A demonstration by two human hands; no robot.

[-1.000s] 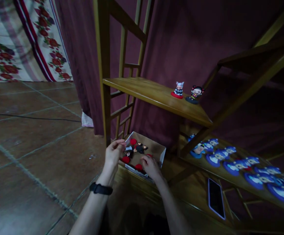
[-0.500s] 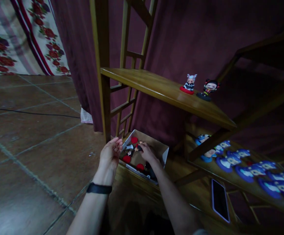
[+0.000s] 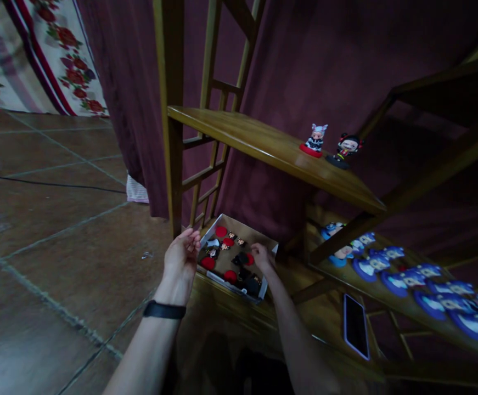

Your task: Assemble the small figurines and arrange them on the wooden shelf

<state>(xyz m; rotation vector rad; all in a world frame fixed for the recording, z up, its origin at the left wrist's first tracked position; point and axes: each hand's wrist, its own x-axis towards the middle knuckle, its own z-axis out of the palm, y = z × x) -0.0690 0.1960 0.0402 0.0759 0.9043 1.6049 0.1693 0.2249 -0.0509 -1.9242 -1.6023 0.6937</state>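
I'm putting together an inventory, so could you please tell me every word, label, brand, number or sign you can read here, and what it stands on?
No text can be read in this view.
Box: no legible print on the sides that show.
Phone: dark screen, nothing readable.
Wristband: no marking can be made out.
Figures: too small and blurred to tell whether any bear lettering.

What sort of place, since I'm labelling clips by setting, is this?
Probably an indoor room with a display area; whether home or shop is unclear. Wooden shelving bears small figures, a dark purplish curtain hangs behind it, and the floor looks tiled.
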